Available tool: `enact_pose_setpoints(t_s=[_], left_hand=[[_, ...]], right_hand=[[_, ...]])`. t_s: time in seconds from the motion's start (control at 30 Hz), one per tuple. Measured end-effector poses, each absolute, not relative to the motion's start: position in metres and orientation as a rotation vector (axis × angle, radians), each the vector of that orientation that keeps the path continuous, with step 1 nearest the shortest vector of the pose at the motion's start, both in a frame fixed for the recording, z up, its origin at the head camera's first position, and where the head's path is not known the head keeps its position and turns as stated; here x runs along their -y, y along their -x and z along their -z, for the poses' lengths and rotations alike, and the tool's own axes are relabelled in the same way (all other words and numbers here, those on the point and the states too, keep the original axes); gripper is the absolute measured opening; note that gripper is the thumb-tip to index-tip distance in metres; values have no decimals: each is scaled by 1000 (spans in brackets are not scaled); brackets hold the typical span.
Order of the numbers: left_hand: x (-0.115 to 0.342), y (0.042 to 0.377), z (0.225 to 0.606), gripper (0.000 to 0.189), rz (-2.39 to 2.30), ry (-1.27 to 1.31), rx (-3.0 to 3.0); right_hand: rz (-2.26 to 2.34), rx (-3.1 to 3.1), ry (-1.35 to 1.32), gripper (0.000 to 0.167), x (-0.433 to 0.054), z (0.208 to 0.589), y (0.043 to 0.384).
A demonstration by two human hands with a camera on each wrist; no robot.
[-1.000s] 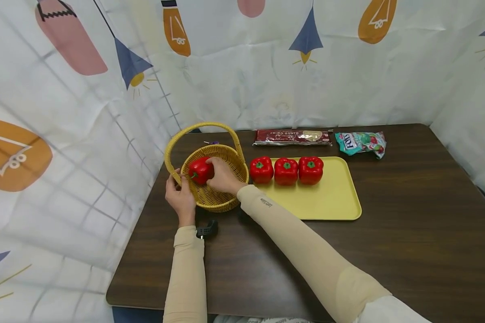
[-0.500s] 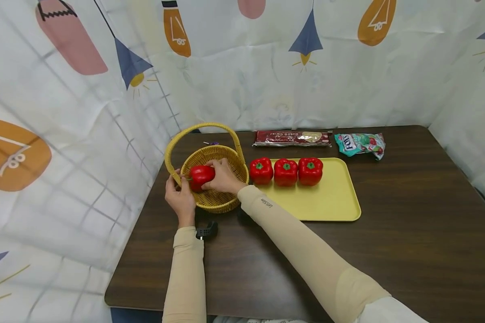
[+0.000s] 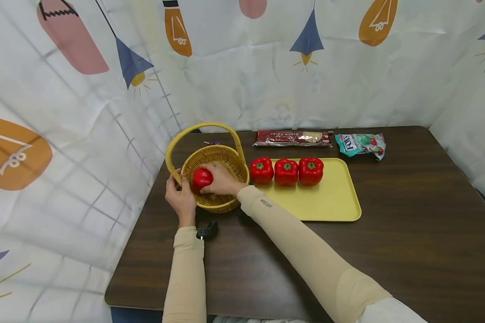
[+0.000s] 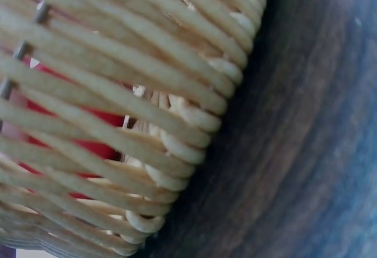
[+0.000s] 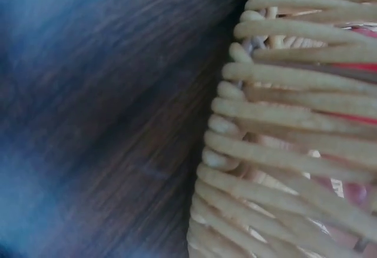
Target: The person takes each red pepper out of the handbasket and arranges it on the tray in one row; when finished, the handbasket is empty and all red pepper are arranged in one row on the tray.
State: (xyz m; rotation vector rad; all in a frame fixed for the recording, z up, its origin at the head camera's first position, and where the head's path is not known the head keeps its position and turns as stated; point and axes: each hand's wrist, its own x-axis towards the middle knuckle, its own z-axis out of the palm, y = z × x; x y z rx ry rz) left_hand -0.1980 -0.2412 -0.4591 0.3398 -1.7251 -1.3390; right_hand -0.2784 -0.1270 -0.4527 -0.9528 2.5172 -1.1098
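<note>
A yellow wicker basket (image 3: 223, 208) with a tall arched handle stands at the table's left side. My left hand (image 3: 181, 200) pinches its left rim near the foot of the handle. Inside the basket, my right hand (image 3: 223, 180) grips a red bell pepper (image 3: 201, 180), thumb on the near side and fingers over the far side. Both wrist views look at the basket's woven wall from outside: the weave (image 4: 159, 105) fills the left wrist view's left half, and the weave (image 5: 288, 99) fills the right wrist view's right side. Red shows through the gaps in each.
Right of the basket lies a yellow tray (image 3: 335, 197) bearing three red bell peppers (image 3: 286, 172) in a row. Behind it are a dark red spaghetti packet (image 3: 293, 137) and a green Fox's bag (image 3: 361, 144). A patterned curtain (image 3: 242, 80) hangs along the table's back and left.
The bell pepper has turned in my right hand and sits slightly lower and nearer in the basket, its stem no longer clearly visible. My left hand stays at the rim.
</note>
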Motion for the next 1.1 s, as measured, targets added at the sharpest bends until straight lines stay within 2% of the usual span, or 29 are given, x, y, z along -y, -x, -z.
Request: enact_pose_setpoints(t_s=[0.27, 0.53, 0.67, 1.1], left_hand=[[236, 200, 458, 21, 1298, -318, 1711], [237, 198, 456, 22, 1287, -337, 1715], [237, 196, 456, 23, 1300, -348, 1722], [239, 196, 458, 24, 1324, -362, 1723]], right_hand=[[1180, -2581, 867, 71, 121, 449, 279], [1311, -2555, 785, 74, 104, 435, 273], [1327, -2540, 811, 77, 93, 427, 265], [1464, -2495, 879, 70, 55, 414, 248]])
